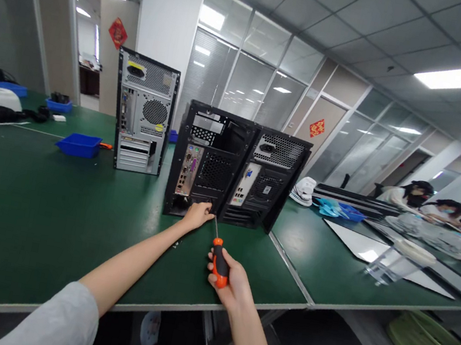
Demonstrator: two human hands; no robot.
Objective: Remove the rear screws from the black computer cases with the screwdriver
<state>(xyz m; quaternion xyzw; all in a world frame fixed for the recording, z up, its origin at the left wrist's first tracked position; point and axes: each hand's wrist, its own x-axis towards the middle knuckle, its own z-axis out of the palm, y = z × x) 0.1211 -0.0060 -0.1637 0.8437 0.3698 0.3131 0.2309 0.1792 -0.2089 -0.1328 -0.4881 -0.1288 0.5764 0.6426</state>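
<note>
My right hand (234, 277) is wrapped round the orange and black handle of a screwdriver (220, 263). Its thin shaft points up and away, and the tip is near the bottom edge of a black computer case (209, 192) whose rear faces me. At the lower part of that same case is my left hand (198, 217), its fingers bent together by the slot area; what they pinch, if anything, is hidden. A second black computer case (270, 188) stands right beside the first. Small light bits, perhaps screws (176, 243), lie on the green table (136, 203) below my left hand.
Further left stands a silver-backed computer case (145, 113). A blue tray (79, 144) sits near it, with an orange-handled tool (105, 146) alongside. On the right are a clear plastic stool (397, 261), a white panel (360, 246) and another blue tray (352, 213). People (414, 193) sit far right.
</note>
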